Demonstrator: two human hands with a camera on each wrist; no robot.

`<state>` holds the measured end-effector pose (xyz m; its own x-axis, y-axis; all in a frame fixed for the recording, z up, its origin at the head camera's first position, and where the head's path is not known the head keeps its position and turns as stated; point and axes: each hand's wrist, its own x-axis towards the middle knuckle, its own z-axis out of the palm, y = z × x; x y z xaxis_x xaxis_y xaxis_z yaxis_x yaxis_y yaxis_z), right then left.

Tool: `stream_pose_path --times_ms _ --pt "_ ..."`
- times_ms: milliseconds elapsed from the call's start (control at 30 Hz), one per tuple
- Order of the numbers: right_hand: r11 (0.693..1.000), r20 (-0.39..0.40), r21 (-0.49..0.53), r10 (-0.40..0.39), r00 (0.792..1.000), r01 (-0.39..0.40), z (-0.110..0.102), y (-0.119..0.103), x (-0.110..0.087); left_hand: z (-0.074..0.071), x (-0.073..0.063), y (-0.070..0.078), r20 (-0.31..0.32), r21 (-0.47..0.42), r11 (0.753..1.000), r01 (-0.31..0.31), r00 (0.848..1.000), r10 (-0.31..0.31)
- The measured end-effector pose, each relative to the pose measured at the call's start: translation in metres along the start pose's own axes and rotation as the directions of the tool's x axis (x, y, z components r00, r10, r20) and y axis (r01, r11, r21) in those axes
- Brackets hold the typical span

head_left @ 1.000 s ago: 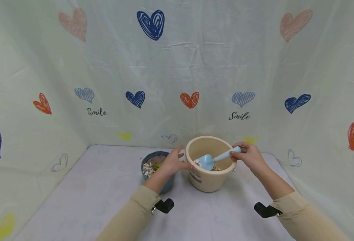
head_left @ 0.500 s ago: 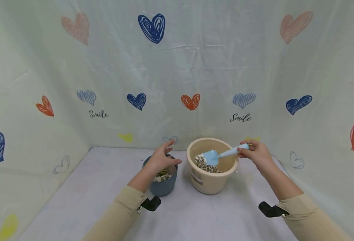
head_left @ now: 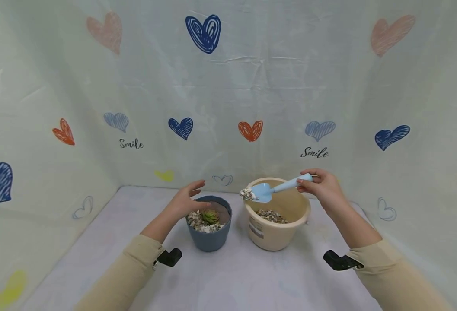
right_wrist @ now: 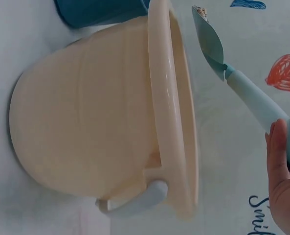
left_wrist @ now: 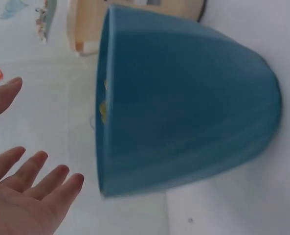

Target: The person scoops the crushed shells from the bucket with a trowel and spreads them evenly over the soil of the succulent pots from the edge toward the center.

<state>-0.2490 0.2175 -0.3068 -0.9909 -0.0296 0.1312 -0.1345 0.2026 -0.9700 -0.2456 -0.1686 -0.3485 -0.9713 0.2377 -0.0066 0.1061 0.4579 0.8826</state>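
My right hand point(head_left: 323, 188) grips the handle of a light blue trowel point(head_left: 262, 192) in the head view. A heap of small pebbles point(head_left: 247, 194) lies on its blade, which is raised over the left rim of a cream bucket point(head_left: 273, 237). More gravel point(head_left: 272, 216) covers the bucket's bottom. To the left stands a blue-grey flower pot point(head_left: 209, 241) with a green succulent point(head_left: 210, 217) among pale stones. My left hand point(head_left: 179, 203) hovers at the pot's upper left rim, fingers spread and holding nothing. The left wrist view shows those fingers point(left_wrist: 61, 188) apart from the pot's rim.
Both containers stand upright on a pale cloth-covered table point(head_left: 232, 280). A white curtain point(head_left: 220, 95) printed with hearts closes off the back and sides. The bucket's grey handle point(right_wrist: 140, 200) hangs down its side in the right wrist view.
The trowel has risen out of the bucket's gravel with pebbles on it and moved left over the rim. My left hand has left the bucket's rim and moved left, uncovering the pot.
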Motion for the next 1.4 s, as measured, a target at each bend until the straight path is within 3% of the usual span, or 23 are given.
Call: stream_pose_path --times_ms 200,400,600,833,933,1067,1233,1400 --pt "0.998 0.046 0.053 0.030 0.998 -0.033 0.034 -0.007 0.007 -0.014 -0.001 -0.022 0.023 0.055 0.998 -0.002 1.000 0.001" --pt "0.995 0.068 0.076 0.062 0.996 -0.067 0.070 -0.008 0.013 -0.025 -0.001 -0.042 0.016 0.018 1.000 0.022 1.000 -0.022" --pt "0.994 0.071 0.085 0.064 0.995 -0.070 0.097 -0.008 0.017 -0.028 0.000 -0.050 0.042 -0.001 0.998 0.066 0.997 -0.066" --pt "0.993 0.062 0.078 0.086 0.994 -0.090 0.121 -0.008 0.023 -0.025 0.001 -0.057 0.053 0.043 0.997 0.058 0.997 -0.060" --pt "0.993 0.070 0.072 0.087 0.994 -0.092 0.130 -0.008 0.024 -0.024 0.001 -0.061 0.058 0.021 0.998 0.056 0.997 -0.057" --pt "0.995 0.080 0.067 0.073 0.994 -0.078 0.140 -0.010 0.024 -0.026 -0.002 -0.067 0.142 -0.048 0.997 0.063 0.988 -0.056" --pt "0.998 0.088 0.048 0.044 0.995 -0.048 0.150 -0.013 0.024 -0.026 -0.008 -0.079 0.275 -0.064 0.996 0.066 0.960 -0.046" --pt "0.999 0.093 0.020 0.032 0.995 -0.034 0.156 -0.016 0.025 -0.023 -0.005 -0.088 0.320 -0.095 0.994 0.057 0.947 -0.024"
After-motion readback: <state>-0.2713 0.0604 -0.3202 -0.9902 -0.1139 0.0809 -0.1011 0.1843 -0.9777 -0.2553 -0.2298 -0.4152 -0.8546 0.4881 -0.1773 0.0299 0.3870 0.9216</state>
